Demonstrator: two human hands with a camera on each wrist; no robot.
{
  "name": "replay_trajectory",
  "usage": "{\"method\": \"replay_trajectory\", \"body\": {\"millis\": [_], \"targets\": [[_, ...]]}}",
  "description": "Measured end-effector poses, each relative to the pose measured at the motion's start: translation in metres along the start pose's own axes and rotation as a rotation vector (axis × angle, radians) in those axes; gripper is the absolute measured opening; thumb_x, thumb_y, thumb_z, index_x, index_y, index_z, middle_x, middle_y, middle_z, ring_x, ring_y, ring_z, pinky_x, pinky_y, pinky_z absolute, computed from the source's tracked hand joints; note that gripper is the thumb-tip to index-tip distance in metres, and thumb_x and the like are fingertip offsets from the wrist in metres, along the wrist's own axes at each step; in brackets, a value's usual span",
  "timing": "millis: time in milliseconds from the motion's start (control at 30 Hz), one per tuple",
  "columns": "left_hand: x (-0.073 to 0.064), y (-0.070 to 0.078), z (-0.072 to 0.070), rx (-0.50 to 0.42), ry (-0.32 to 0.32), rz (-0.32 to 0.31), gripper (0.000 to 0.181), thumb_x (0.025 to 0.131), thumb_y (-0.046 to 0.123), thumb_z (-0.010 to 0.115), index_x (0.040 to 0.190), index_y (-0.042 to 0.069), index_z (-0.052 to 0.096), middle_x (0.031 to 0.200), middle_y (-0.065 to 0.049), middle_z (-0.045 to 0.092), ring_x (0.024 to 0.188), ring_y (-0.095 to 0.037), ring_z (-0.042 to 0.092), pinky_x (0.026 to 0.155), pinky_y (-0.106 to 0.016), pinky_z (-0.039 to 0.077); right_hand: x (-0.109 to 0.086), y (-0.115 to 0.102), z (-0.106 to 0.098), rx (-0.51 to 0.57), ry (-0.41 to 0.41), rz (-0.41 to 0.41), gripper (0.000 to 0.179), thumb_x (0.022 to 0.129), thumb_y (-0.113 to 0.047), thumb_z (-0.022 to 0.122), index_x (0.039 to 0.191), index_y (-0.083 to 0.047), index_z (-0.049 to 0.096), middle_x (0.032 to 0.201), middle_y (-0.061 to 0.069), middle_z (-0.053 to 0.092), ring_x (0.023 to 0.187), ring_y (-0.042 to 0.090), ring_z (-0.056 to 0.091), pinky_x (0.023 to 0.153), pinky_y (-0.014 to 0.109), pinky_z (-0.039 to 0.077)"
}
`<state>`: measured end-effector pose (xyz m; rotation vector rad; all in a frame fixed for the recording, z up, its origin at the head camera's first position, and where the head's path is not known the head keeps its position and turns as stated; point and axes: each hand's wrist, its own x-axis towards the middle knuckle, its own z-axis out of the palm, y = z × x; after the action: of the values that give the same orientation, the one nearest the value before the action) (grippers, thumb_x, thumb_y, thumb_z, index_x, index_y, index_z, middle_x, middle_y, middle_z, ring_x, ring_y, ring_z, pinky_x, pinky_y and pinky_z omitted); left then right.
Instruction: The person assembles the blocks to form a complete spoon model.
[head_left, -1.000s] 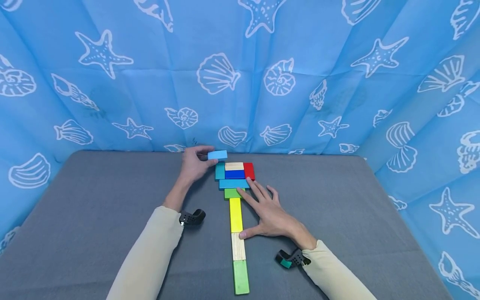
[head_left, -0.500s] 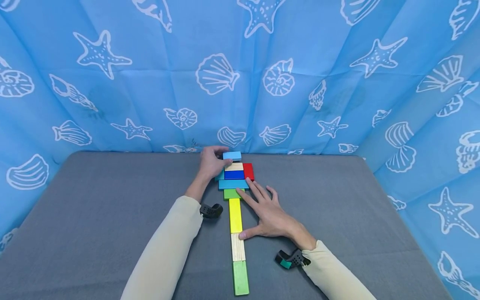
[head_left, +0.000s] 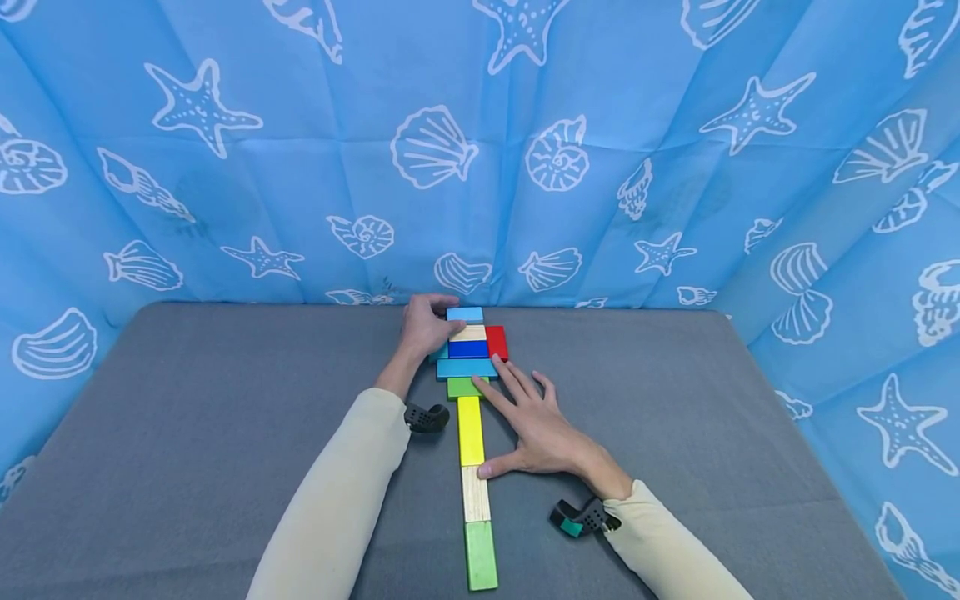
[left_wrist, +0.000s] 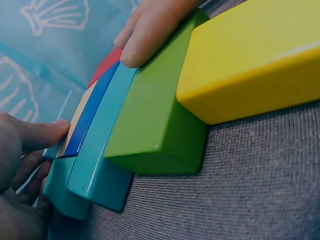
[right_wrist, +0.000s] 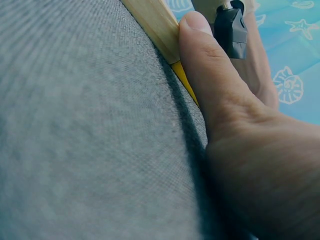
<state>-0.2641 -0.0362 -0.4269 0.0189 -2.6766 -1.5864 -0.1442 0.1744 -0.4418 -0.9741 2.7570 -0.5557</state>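
Note:
My left hand pinches a light blue block at the far end of a flat row of coloured blocks. Just below it lie a plain wood block and a dark blue one, flanked by a red block and a teal block that the left hand partly hides in the head view. A wider blue block and a green block follow. With fingers spread, my right hand rests its fingertips on these, its thumb at the lower wood block.
Nearer me, the row's stem holds a yellow block, the lower wood block and a light green block. Grey cloth covers the table. A blue shell-print curtain hangs right behind its far edge.
The left hand has carried the light blue block rightward from the left side and brought it down against the far side of the upper wood block. The right hand stays put.

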Motion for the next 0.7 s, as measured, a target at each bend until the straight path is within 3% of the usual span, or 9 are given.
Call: {"method": "replay_trajectory", "body": {"millis": [200,433,567,700], "targets": [[0.001,-0.003,-0.002,-0.004,-0.02,0.005,0.037,0.09,0.01,0.078,0.126,0.006,0.071,0.122,-0.013,0.069,0.114,-0.029,0.059,0.1,-0.042,0.05,0.001,-0.001,-0.001,0.01,0.003,-0.005,0.117,0.074,-0.072,0.076,0.164,-0.024,0.019,0.171,0.01,-0.002,0.153,0.039,0.006,0.112,0.071,0.004],[-0.003,-0.011,-0.012,-0.099,0.004,0.043,0.037,0.089,0.008,0.078,0.125,0.002,0.071,0.12,-0.014,0.071,0.114,-0.03,0.061,0.099,-0.043,0.05,0.002,-0.001,0.0,0.0,0.002,-0.009,0.118,0.074,-0.073,0.076,0.164,-0.024,0.019,0.171,0.01,-0.003,0.153,0.039,0.006,0.112,0.071,0.005],[-0.012,-0.019,-0.026,-0.131,0.042,0.093,0.037,0.09,0.008,0.078,0.125,0.0,0.07,0.121,-0.016,0.07,0.117,-0.031,0.062,0.102,-0.044,0.048,0.002,-0.001,0.0,-0.001,0.01,-0.008,0.118,0.073,-0.073,0.076,0.164,-0.025,0.018,0.171,0.01,-0.003,0.153,0.038,0.006,0.112,0.07,0.005],[-0.026,-0.024,-0.05,-0.088,0.07,0.131,0.037,0.091,0.01,0.076,0.127,-0.001,0.068,0.124,-0.017,0.069,0.119,-0.032,0.06,0.103,-0.047,0.047,0.001,0.001,0.0,0.016,0.029,-0.014,0.119,0.072,-0.071,0.078,0.164,-0.024,0.02,0.171,0.01,-0.001,0.153,0.038,0.007,0.113,0.069,0.004]]}}
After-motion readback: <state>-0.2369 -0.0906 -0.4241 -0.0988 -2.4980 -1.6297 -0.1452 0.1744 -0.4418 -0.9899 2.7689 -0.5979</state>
